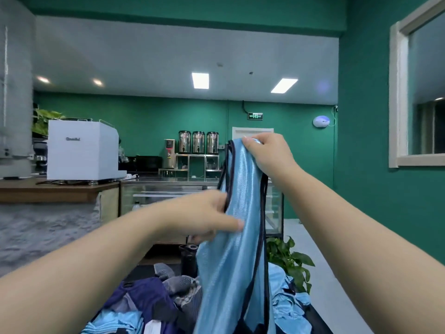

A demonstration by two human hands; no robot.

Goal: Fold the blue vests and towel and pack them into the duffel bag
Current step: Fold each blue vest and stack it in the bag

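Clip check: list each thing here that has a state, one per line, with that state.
blue vest: unfolded, held up, hanging down
right hand: grips the vest's top
left hand: holds the vest's side, lower down
other blue vests: unfolded, crumpled in a heap
grey towel: crumpled, unfolded
dark bottle: upright behind the heap
ceiling lights: on

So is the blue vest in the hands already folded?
Not folded: the blue vest hangs full length from the right hand; the left hand holds it lower down.
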